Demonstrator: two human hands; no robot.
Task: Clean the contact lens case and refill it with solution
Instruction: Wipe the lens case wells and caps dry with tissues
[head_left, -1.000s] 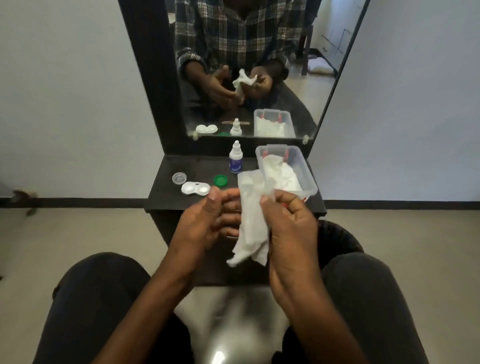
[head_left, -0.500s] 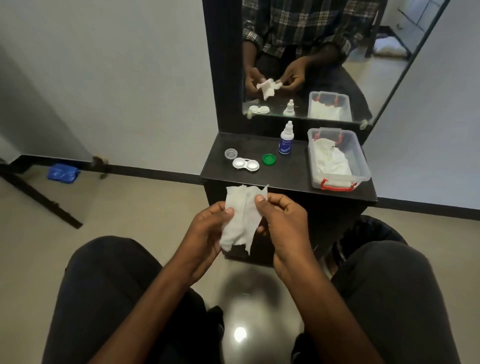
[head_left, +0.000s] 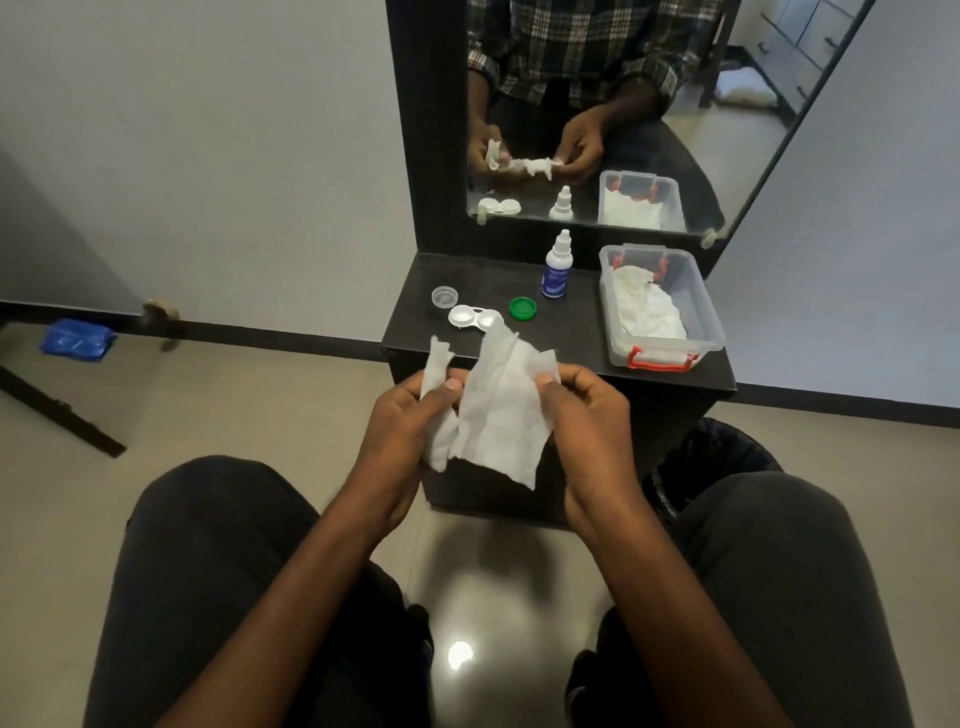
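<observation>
Item 1. Tissue (head_left: 498, 415): white, crumpled sheet, centre of the frame, held up in front of the near edge of the worktop (head_left: 571, 332). Spread between both hands; upper corners stand free, lower edge hangs loose.

Item 2. Left hand (head_left: 410, 431): left of centre. Grip closed on the left side of the tissue, thumb pressed over the sheet, fingers curled behind it.

Item 3. Right hand (head_left: 587, 415): right of centre. Grip closed on the right edge of the tissue, pinched between thumb and fingertips.

Item 4. Contact lens case (head_left: 474, 318): white, two joined wells, both uncapped, lying on the worktop just above the tissue's top edge. Neither hand touches it.

Item 5. Clear cap (head_left: 444, 297): on the worktop, just up and left of the case.

Item 6. Green cap (head_left: 523, 307): on the worktop, just right of the case.

Item 7. Solution bottle (head_left: 556, 266): white with blue label, upright, near the back of the worktop, up and right of the green cap.

Item 8. Clear plastic box (head_left: 698, 296): red handles, right side of the worktop, white tissues inside.

Item 9. Mirror (head_left: 727, 130): upper centre, behind the worktop, reflecting hands, bottle and box.
</observation>
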